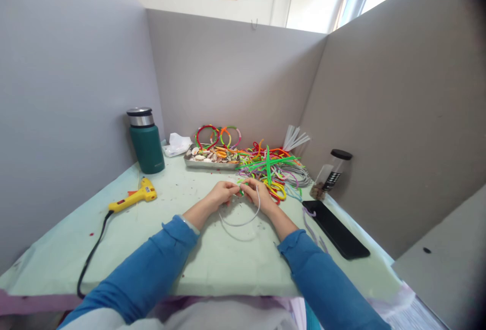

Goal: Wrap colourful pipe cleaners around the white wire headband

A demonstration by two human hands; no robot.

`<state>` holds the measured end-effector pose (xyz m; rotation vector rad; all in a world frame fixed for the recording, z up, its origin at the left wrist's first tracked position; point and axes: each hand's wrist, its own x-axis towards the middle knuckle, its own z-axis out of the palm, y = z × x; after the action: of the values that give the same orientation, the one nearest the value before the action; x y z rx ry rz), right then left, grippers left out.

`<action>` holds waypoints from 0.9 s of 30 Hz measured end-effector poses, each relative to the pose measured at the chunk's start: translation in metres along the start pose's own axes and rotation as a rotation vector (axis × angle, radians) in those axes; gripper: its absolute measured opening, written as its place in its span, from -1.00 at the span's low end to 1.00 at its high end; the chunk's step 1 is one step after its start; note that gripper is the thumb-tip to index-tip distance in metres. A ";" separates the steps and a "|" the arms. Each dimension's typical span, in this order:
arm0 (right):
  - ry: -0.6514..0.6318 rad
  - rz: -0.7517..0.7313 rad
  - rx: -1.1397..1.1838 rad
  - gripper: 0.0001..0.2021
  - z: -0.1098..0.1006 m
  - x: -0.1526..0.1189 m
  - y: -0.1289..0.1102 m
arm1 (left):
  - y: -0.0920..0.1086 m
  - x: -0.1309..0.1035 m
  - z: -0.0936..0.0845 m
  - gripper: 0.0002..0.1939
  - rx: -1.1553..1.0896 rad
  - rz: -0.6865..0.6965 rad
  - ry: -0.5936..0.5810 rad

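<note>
Head view: both hands of the seated person meet over the middle of the table (212, 249). The left hand (221, 193) has its thumb and fingertips drawn narrow, pinching a small green piece (242, 191). The right hand (255, 192) has its fingers curled closely at the other side of that same piece. The contact area is small and partly covered by the fingers, so the piece appears to be fuzzy craft stem, though its exact wrap cannot be confirmed. A thin whitish hoop (240, 225) hangs in a curve from the hands toward the person, just above the cloth.

Noted beyond the hands: a metal tray (212, 165) filled with shells (201, 157), with several colored rings (207, 136) standing upright behind it. To the right of the tray lies a tangled heap of colored stems (268, 165), with a bundle of clear sticks (294, 138) at its rear.

At the left side, a yellow glue gun (132, 199) lies flat, its black cord running to the near edge; a green bottle (147, 149) stands behind it, near a white tissue (178, 144). At the right side, a black phone (337, 230) lies near a tilted-looking, dark-lidded jar (331, 174).
</note>
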<state>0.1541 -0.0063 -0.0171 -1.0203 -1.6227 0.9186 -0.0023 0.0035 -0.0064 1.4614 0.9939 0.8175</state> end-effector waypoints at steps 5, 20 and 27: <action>0.015 -0.014 -0.022 -0.74 0.000 -0.001 0.001 | -0.006 0.005 0.000 -0.65 -0.006 0.021 0.037; 0.007 -0.013 0.004 -0.75 0.000 0.001 0.007 | -0.004 0.003 0.001 -0.64 0.054 -0.013 0.022; -0.001 -0.005 0.023 -0.76 0.001 0.000 0.004 | -0.002 0.002 0.001 -0.62 0.066 -0.018 -0.020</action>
<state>0.1543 -0.0052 -0.0209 -0.9997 -1.6116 0.9320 -0.0007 0.0046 -0.0091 1.5113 1.0261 0.7621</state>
